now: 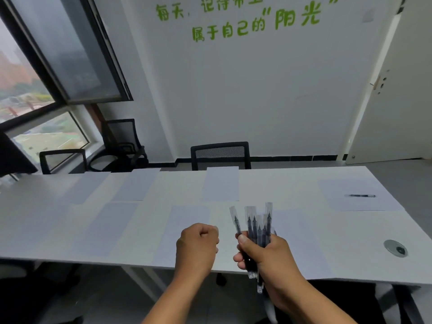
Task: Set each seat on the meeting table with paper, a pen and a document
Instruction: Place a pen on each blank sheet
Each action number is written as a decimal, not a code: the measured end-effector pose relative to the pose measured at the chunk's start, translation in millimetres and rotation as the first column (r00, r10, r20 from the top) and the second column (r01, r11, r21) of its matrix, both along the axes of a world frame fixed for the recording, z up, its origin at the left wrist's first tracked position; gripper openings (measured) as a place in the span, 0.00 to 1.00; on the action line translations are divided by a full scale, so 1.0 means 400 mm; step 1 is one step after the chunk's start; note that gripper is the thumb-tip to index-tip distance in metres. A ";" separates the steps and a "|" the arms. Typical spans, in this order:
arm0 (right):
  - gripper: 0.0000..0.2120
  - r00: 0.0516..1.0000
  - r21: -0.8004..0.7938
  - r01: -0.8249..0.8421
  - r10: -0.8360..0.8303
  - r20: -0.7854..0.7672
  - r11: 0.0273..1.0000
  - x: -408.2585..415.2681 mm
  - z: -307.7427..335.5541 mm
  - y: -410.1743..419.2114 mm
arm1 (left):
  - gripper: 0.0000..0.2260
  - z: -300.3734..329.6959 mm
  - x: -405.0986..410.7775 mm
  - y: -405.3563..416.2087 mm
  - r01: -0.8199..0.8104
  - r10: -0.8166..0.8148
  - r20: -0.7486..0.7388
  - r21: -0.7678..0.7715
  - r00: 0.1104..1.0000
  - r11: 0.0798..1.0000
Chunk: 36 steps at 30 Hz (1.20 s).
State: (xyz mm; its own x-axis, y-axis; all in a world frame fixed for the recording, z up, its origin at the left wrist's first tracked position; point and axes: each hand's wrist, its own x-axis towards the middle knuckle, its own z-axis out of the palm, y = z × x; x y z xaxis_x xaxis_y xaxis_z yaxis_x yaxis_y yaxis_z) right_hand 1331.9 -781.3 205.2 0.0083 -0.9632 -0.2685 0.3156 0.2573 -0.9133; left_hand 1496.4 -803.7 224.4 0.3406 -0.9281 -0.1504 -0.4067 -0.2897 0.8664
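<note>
Indoors, white meeting table (292,183), paper sheets (221,184), mesh chairs (219,153)

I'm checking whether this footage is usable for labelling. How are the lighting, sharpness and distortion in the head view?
Head view: soft, even daylight with no hard shadows; the white paper sheets barely stand out from the pale grey meeting table; wide-angle bending bows the table's edges and tilts the dark window frame; the whole frame is slightly soft, so the clear-capped black pens in the right hand lack fine detail.
</note>
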 end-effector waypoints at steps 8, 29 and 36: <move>0.08 1.000 0.001 0.011 -0.011 0.008 1.000 0.254 -0.018 -0.083 | 0.09 -0.006 0.245 -0.064 0.061 -0.061 0.020 -0.019 0.998 0.998; 0.08 0.994 0.160 0.100 -0.093 -0.050 0.982 0.664 -0.117 -0.221 | 0.09 -0.126 0.615 -0.264 0.258 -0.244 -0.262 0.018 0.934 0.966; 0.04 0.994 0.207 0.093 -0.080 -0.071 0.974 0.668 -0.189 -0.319 | 0.10 -0.169 0.615 -0.374 0.279 -0.249 -0.201 0.142 0.948 0.950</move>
